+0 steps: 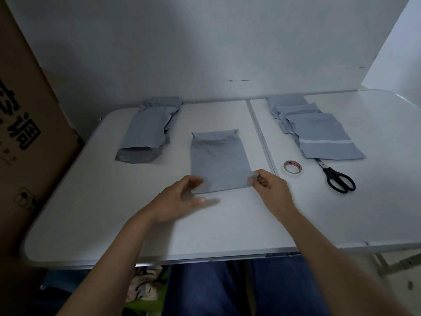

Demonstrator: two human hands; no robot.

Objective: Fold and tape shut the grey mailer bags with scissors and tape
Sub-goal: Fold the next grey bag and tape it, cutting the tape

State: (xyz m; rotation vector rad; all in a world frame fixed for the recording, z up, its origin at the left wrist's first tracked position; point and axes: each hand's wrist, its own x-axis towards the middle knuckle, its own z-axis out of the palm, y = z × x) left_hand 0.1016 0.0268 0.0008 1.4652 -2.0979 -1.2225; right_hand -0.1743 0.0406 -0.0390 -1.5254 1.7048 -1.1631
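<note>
The right hand [268, 185] is pinching the near right corner of the bag [218, 163] lying mid-table, while the left hand [182, 199] is hovering at the near left corner, fingers loosely spread, blurry, gripping nothing far as I can tell. Looks like the fold is just starting. Next up probably needs the tape [293, 168] and scissors [337, 179] sitting just right, by the stack [323, 133].

Grey mailer bag [219, 160] laid flat at counter centre, long axis running away from viewer, far end crumpled. Near right corner pinched and lifted slightly. Stack of filled grey mailers [148, 128] placed far left. Overlapping flat mailers [319, 131] fanned far right. Tape roll [293, 168] laid flat beside black-handled scissors [337, 179], blades shut.
</note>
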